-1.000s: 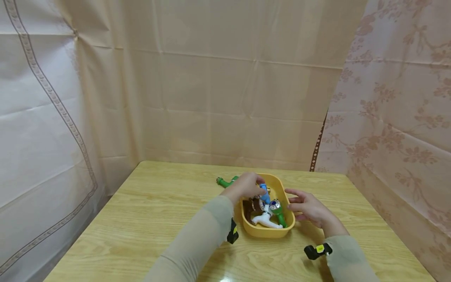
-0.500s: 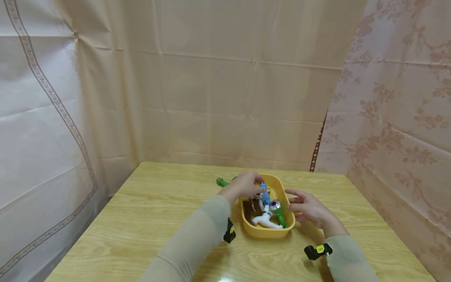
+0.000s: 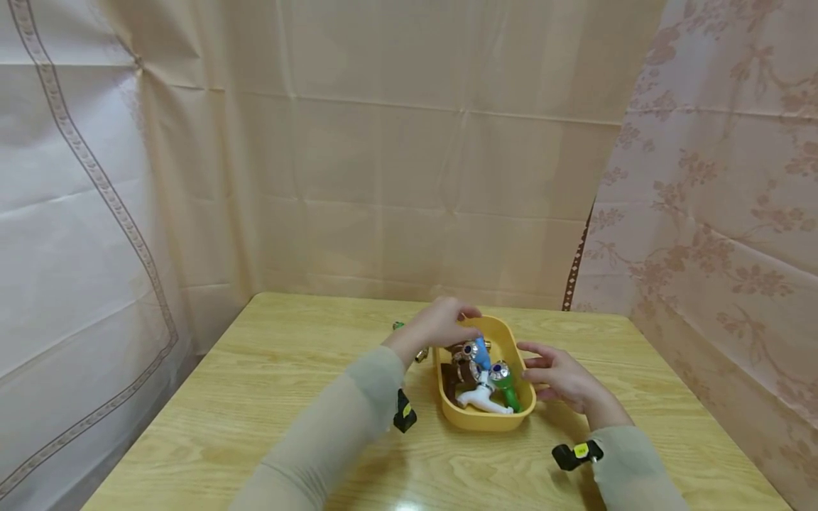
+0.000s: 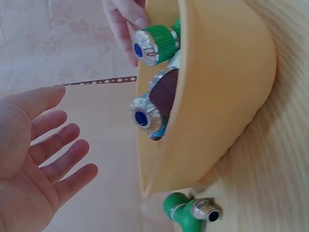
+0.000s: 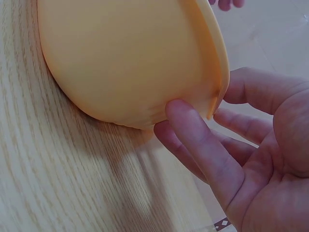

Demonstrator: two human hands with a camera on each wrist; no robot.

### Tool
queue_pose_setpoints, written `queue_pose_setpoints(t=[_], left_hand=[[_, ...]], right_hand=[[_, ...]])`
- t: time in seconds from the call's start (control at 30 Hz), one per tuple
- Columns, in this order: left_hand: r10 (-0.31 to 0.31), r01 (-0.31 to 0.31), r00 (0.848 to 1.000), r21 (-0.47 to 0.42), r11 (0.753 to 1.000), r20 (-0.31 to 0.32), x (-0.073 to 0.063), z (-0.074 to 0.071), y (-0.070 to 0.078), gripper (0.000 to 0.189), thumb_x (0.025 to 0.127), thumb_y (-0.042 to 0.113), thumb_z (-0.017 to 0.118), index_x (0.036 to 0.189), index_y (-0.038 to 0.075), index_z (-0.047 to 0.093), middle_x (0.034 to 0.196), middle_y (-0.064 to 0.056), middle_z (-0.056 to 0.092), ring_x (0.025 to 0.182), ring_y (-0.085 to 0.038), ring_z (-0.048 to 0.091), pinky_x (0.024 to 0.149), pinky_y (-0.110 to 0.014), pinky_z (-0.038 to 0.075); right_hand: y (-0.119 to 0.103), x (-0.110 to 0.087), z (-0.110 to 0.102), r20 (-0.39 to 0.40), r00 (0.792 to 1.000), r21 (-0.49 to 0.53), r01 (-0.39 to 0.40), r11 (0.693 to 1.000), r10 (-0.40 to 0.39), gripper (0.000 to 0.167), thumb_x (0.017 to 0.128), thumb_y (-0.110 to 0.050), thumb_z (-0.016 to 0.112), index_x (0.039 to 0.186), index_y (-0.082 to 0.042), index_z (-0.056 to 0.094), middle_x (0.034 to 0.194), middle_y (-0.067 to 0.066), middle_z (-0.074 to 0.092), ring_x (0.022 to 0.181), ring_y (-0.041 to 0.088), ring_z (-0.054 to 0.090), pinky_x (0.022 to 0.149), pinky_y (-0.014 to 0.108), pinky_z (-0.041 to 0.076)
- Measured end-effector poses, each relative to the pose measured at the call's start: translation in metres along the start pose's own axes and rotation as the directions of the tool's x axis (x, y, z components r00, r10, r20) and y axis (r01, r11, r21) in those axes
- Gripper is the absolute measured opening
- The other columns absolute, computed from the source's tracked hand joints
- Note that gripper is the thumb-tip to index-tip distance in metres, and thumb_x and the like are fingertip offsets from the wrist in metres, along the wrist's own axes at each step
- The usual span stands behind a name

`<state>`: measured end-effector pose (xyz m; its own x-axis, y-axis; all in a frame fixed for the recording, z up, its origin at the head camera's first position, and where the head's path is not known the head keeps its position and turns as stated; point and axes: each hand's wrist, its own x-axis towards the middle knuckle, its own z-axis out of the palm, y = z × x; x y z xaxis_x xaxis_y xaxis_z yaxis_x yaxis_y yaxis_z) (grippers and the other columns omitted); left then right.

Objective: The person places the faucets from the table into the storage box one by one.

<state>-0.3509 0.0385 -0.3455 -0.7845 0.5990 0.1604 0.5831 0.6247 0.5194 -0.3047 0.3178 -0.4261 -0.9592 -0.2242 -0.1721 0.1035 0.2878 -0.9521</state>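
Note:
My left hand (image 3: 441,323) hovers over the left rim of a yellow plastic tub (image 3: 483,422). In the left wrist view its fingers are spread and hold nothing. Just below it in the tub lies a blue tap (image 3: 482,355) with a silver knob. Around that are a white tap (image 3: 482,399), a green tap (image 3: 508,392) and a brown tap (image 3: 449,382). My right hand (image 3: 565,380) rests its extended fingers against the tub's right side; the right wrist view has fingertips (image 5: 178,108) on the outer wall.
Another green tap (image 4: 188,217) lies on the wooden table (image 3: 287,369) left of the tub, mostly behind my left hand in the head view. A beige curtain (image 3: 383,177) hangs behind the table, with a floral one (image 3: 722,213) at the right.
My left hand has let go of the blue tap and moved up and left, leaving it in the tub. My right hand stays in place at the tub's side.

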Motion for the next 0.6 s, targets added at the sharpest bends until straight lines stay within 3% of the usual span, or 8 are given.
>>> queue_pose_setpoints(t=[0.37,0.6], left_hand=[[0.119,-0.115,0.992,0.079,0.99,-0.046,-0.014,-0.022,-0.001,0.046,0.097,0.037,0.071,0.136,0.014,0.066,0.133,0.001,0.065,0.118,-0.02,0.06,0.097,-0.031,0.05],[0.113,-0.109,0.992,0.064,0.992,-0.056,-0.022,-0.03,-0.005,0.048,0.098,0.038,0.07,0.139,0.014,0.064,0.139,-0.001,0.061,0.124,-0.024,0.058,0.102,-0.036,0.049]], right_hand=[[-0.002,-0.001,0.001,-0.014,1.0,-0.019,-0.007,1.0,0.007,0.07,0.095,-0.002,0.066,0.158,-0.006,0.034,0.149,0.037,0.039,0.115,0.037,0.064,0.082,0.05,0.059],[-0.003,-0.003,0.003,-0.007,1.0,-0.018,-0.009,1.0,0.009,0.071,0.096,-0.002,0.065,0.158,-0.006,0.033,0.15,0.037,0.037,0.116,0.039,0.063,0.081,0.05,0.059]])
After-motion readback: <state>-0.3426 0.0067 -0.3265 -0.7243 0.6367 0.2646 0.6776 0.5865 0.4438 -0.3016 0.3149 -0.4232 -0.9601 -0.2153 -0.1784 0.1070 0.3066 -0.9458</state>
